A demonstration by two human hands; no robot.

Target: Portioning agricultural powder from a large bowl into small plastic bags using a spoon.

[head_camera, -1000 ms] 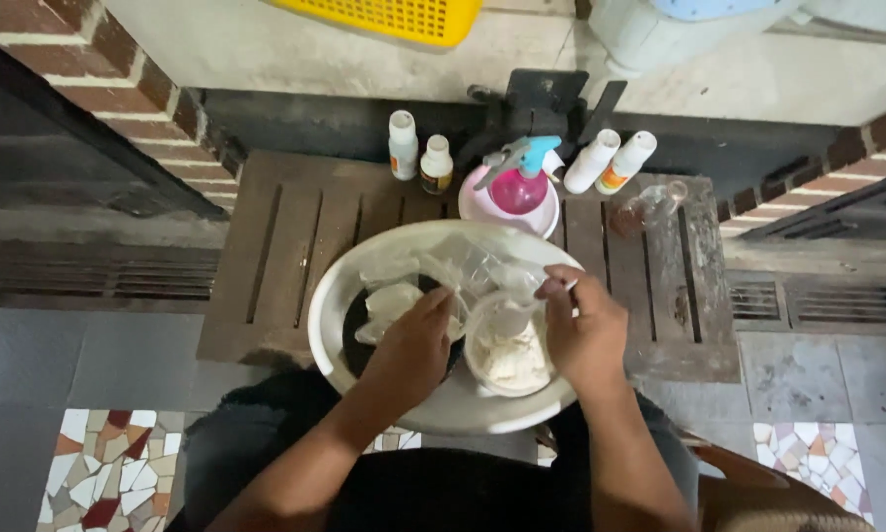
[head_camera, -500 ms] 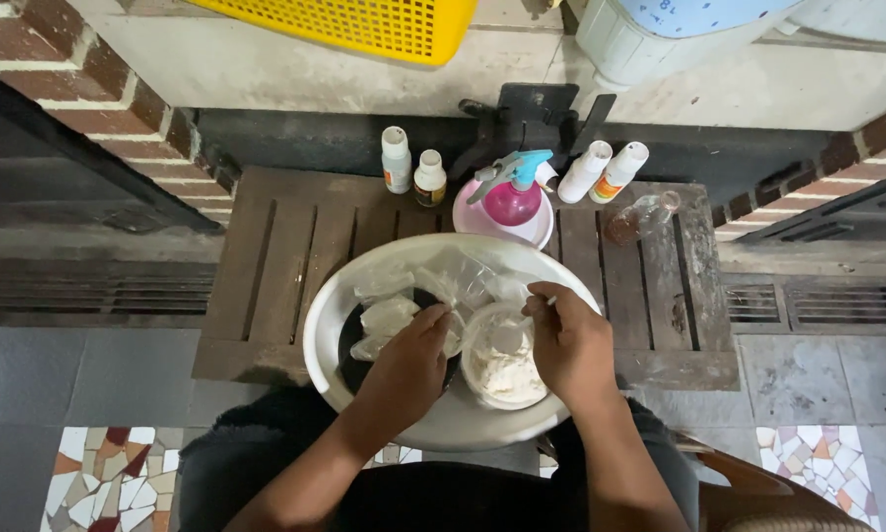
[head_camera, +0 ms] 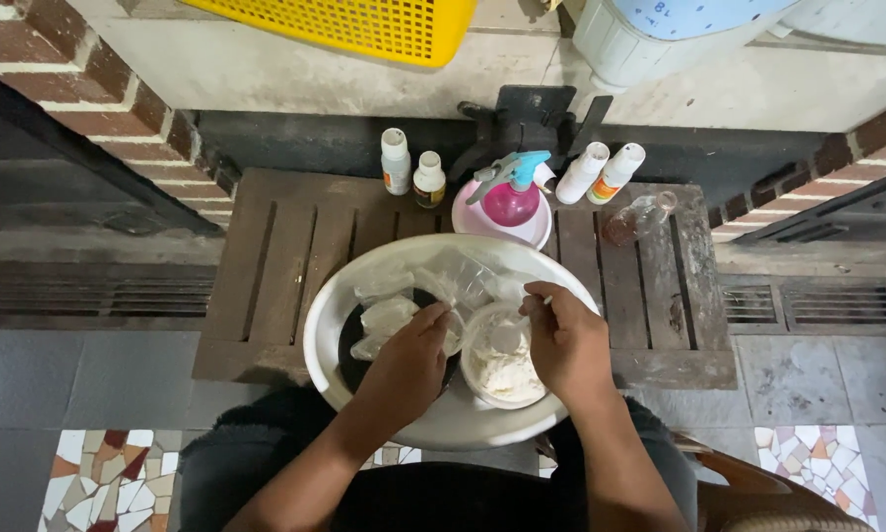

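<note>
A wide white basin point(head_camera: 325, 330) stands on a slatted wooden table point(head_camera: 285, 256). Inside it are a small white bowl point(head_camera: 502, 379) of white powdery stuff, crumpled clear plastic bags point(head_camera: 389, 315) and a dark round pot point(head_camera: 352, 350). My left hand point(head_camera: 408, 366) lies over the dark pot, fingers curled on a clear plastic bag beside the small bowl. My right hand point(head_camera: 566, 340) hovers over the small bowl's right rim, fingers pinched around a small white utensil whose tip shows at the knuckles.
Behind the basin stand a pink spray bottle point(head_camera: 512, 197) in a pink bowl, several small white bottles point(head_camera: 396, 161) and a clear glass bottle point(head_camera: 640, 217). A yellow basket point(head_camera: 364, 25) and a white tub point(head_camera: 650, 34) sit on the ledge beyond. Brick walls flank the table.
Both hands stay inside the basin. My left hand has slid slightly nearer along the bag, and my right hand has dropped a little closer over the small bowl.
</note>
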